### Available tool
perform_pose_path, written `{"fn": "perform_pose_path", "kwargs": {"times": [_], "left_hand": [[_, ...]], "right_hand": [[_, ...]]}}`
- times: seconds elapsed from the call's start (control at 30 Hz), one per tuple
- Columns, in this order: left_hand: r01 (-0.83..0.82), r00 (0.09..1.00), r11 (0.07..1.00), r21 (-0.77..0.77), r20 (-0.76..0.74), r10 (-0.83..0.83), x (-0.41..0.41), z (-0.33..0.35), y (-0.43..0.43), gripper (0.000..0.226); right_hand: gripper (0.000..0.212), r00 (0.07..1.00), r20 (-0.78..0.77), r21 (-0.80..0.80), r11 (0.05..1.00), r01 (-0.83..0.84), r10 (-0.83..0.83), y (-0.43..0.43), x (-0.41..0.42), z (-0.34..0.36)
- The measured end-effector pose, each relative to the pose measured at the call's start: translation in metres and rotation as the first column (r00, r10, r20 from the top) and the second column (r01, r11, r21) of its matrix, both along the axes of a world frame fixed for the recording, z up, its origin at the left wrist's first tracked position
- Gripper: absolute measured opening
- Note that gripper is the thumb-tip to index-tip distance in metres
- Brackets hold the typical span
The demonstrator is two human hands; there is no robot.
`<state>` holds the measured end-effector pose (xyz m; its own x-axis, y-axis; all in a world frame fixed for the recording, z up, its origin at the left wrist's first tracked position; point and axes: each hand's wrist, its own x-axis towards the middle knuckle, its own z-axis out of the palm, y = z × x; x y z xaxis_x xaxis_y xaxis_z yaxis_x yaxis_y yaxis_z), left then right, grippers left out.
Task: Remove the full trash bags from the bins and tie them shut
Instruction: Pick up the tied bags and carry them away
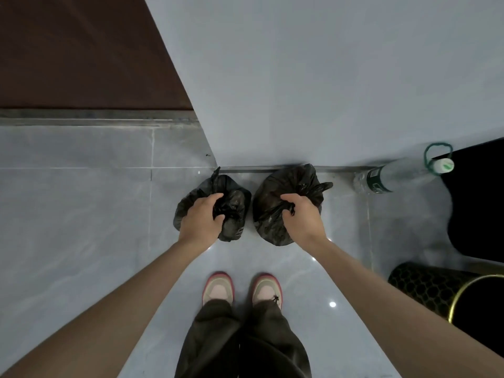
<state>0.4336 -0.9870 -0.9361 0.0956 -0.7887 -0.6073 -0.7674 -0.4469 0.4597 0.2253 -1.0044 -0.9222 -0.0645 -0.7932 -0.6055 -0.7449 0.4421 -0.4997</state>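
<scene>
Now: both hands are low, at two black trash bags that sit side by side on the floor (81,214) at the foot of the wall (327,77).
Left hand (201,219): its fingers are curled around the gathered neck of the smaller bag (237,200), and it grips it from above.
Right hand (300,216): it grips the twisted top of the larger bag (272,192) in the same way.
Bags: they lie between the two hands, very near each other. Both look full, with loose ends sticking out at the top.
Bin (420,287): it is dark with a gold rim and stands well to the right of the right hand, nearer to the person. I cannot see its inside.
Plastic bottle (395,174): it is by the wall, to the right of the right hand.
Done: in my judgement both bags are out of the bins and their tops seem knotted, but the fingers hide part of each knot.
Left: perhaps only to pull the knots tight. I cannot tell if other bins wait.
</scene>
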Motion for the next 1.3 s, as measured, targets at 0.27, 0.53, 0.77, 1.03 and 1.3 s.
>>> {"fn": "perform_pose_path", "kwargs": {"times": [0.27,0.53,0.77,1.03,1.3], "left_hand": [[-0.042,0.989,0.998,-0.056,-0.141,0.034,-0.015,0.152,0.011,0.044],[-0.051,0.977,0.975,-0.217,-0.211,0.004,-0.031,0.300,0.056,0.041],[-0.109,0.956,0.963,-0.248,-0.290,0.033,-0.035,0.383,0.097,0.037],[0.042,0.940,0.943,-0.330,-0.307,-0.149,-0.030,0.450,0.146,0.037],[0.239,0.882,0.912,-0.333,-0.318,-0.348,-0.034,0.488,0.201,0.037]], "right_hand": [[0.042,0.986,0.162,0.033,0.998,-0.054,0.048,0.020,0.009,0.144],[0.034,0.938,0.337,0.014,0.997,0.078,-0.078,0.063,-0.006,0.295],[0.030,0.909,0.398,-0.044,0.986,0.158,-0.128,0.105,-0.020,0.380],[0.026,0.874,0.435,-0.135,0.943,0.303,-0.218,0.178,-0.012,0.441],[0.030,0.842,0.385,-0.202,0.856,0.475,-0.377,0.284,-0.005,0.476]]}}
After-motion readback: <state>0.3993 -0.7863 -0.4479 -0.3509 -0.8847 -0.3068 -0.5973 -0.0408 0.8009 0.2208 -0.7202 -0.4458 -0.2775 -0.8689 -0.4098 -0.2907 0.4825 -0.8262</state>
